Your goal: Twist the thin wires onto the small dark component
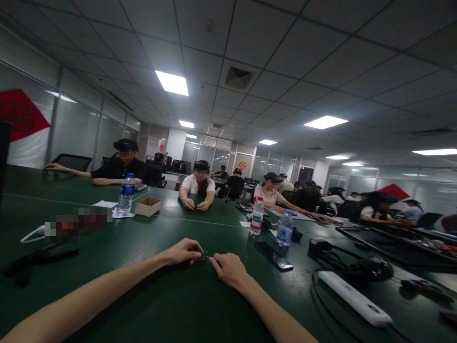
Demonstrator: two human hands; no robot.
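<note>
Over the green table [157,295], my left hand [183,251] is closed in a pinch on a small dark object [199,249], whose kind is too small to make out. My right hand [229,268] lies just to the right, back upward, with its fingers curled together. Between the two hands shows a thin, pale sliver [207,257] close to the right fingertips. Whether the right fingers grip it cannot be told. A black phone [274,256] lies flat to the right of my right hand.
A red-capped bottle [256,216] and a blue-capped bottle [284,228] stand beyond the phone. On the right lie a white power strip [353,296] and black headgear [371,267] with a cable. At left are an open cardboard box [147,206] and another bottle [125,196]. A person [198,186] sits opposite.
</note>
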